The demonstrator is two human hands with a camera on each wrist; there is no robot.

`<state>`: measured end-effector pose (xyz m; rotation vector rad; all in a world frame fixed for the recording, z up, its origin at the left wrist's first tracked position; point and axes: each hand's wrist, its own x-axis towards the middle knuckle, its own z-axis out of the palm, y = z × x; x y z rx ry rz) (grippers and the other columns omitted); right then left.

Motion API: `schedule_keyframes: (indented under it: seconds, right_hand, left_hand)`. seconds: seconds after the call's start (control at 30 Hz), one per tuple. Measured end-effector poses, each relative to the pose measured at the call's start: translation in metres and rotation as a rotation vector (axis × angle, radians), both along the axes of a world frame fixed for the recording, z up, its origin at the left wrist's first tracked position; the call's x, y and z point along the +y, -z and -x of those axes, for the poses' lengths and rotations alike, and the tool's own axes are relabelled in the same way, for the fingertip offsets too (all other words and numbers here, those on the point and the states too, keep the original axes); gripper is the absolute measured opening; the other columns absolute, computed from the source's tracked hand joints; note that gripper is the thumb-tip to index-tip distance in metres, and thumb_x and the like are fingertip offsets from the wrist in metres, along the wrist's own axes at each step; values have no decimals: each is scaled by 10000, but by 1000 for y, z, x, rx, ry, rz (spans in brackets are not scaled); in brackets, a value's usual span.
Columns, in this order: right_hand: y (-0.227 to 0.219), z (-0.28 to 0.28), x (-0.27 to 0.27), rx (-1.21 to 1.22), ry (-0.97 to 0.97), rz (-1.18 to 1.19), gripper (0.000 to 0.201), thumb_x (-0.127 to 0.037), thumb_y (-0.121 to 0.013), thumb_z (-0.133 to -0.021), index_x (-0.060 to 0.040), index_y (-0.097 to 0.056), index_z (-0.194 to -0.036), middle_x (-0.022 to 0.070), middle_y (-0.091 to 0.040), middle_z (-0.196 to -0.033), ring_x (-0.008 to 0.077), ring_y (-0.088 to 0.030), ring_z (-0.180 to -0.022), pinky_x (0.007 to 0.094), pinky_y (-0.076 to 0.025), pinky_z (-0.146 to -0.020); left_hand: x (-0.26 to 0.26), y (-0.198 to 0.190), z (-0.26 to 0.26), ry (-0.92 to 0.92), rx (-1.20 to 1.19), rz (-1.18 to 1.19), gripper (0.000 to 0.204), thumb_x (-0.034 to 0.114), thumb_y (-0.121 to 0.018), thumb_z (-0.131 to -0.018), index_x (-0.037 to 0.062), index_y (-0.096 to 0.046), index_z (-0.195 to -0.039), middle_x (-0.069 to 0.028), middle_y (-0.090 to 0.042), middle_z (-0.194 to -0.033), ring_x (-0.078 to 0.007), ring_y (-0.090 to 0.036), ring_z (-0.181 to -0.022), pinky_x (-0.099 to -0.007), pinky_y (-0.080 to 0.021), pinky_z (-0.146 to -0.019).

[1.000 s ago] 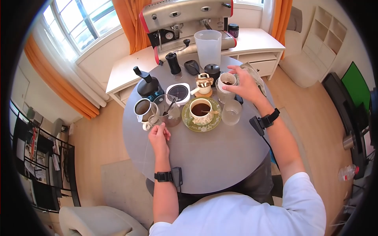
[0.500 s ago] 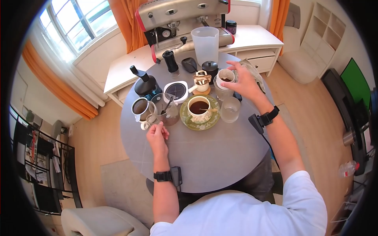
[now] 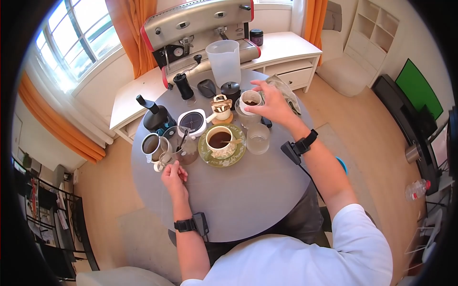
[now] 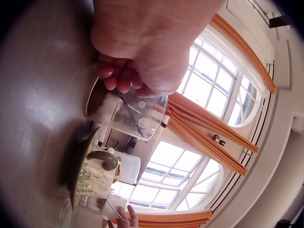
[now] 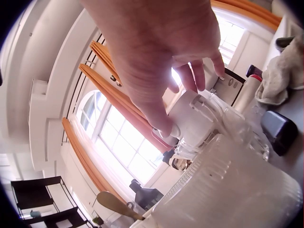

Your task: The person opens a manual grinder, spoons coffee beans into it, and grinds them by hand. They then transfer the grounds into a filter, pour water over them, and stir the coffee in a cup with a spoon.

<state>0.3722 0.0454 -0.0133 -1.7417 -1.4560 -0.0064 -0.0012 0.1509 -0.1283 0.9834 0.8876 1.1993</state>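
Note:
My right hand (image 3: 277, 106) grips a small white cup-shaped dripper (image 3: 251, 98), thumb on the near side and fingers round the far side. Dark coffee grounds lie in it, and it sits over a clear glass vessel (image 3: 249, 120). In the right wrist view my thumb presses the side of the white dripper (image 5: 191, 118). My left hand (image 3: 175, 180) rests on the table, fingers loosely curled with nothing visible in them, beside a glass beaker (image 3: 188, 153) holding a dark stirrer. Between the hands, a patterned cup (image 3: 221, 148) of dark coffee with a spoon stands on a green saucer (image 3: 223, 161).
A ribbed clear glass (image 3: 258, 139) stands in front of the right hand. Left of the beaker is a metal pitcher (image 3: 153, 147). Behind are a white scale (image 3: 192, 122), a black-topped kettle-like vessel (image 3: 158, 117), a hand grinder (image 3: 182, 86) and a tall frosted jug (image 3: 224, 64).
The head view has turned to the right, so the table and everything on it sit further left. Both hands keep nearly the same places beside the glassware.

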Motion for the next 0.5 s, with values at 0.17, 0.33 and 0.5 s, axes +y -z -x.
schedule_keyframes:
  seconds: [0.17,0.33,0.5]
  right_hand:
    - [7,-3,0,-111,-15,21,776,-336,-882,-820,-27,-553,-1451,158,-706,-1250,319,-655,-1194,437,-514,-1041]
    - [23,-31,-4,167,60,-59,630,-301,-832,-858,1,-622,-1369,193,-728,-1195,338,-709,-1069,442,-558,-950]
    - [35,-43,-28,196,198,370,565,-262,-796,-899,21,-610,-1351,198,-759,-1063,307,-764,-851,416,-616,-736]
  left_hand:
    - [-2,-1,-1,-25,-13,0,371,127,-681,-1028,113,-487,-712,-33,-572,-652,-118,-521,-526,-250,-362,-472]
    - [0,0,0,-14,-9,0,366,121,-672,-1031,114,-482,-719,-31,-563,-662,-124,-525,-532,-258,-374,-469]
    - [0,0,-1,-5,-17,-16,374,123,-672,-1034,114,-480,-713,-36,-569,-651,-119,-517,-525,-252,-357,-470]
